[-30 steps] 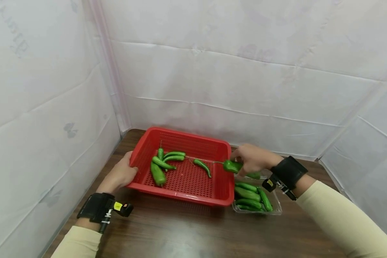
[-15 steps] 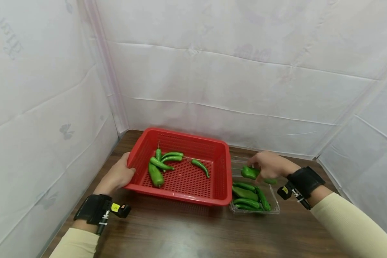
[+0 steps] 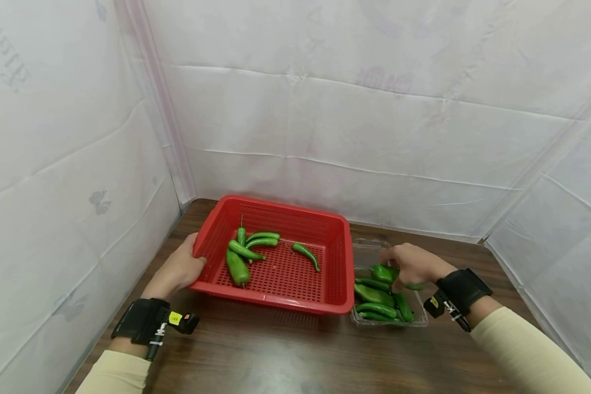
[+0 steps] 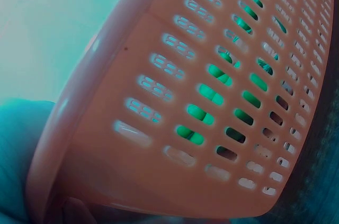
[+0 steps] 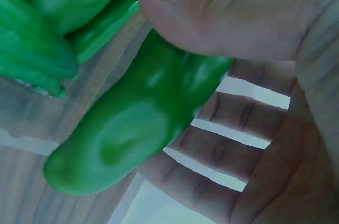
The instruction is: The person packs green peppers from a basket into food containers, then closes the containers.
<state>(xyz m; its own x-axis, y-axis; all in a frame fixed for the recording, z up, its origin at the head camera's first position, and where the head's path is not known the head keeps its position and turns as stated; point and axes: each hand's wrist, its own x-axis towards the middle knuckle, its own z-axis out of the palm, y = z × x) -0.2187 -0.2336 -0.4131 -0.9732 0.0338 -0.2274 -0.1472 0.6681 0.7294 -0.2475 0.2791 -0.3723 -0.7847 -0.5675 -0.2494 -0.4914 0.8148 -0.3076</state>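
Note:
My left hand (image 3: 179,268) grips the left rim of a red perforated plastic basket (image 3: 276,300); in the left wrist view the basket's outer wall (image 4: 106,166) fills most of the frame. Several green peppers lie inside, among them a fat one (image 3: 237,268) at the left and a slim one (image 3: 306,256) apart at the right. To the basket's right, my right hand (image 3: 413,264) holds a large green pepper (image 5: 132,113) between thumb and fingers, low over a clear plastic tray (image 3: 423,314). Several green peppers (image 3: 374,296) lie in that tray, partly covered by the hand.
Both containers stand on a dark brown wooden table (image 3: 276,355). White sheeting (image 3: 295,120) rises behind the table and along both sides. The basket's right end stands close against the tray's left side.
My right hand has moved the large pepper right, away from the basket's right rim, then down into the tray area. The left hand keeps its grip on the basket.

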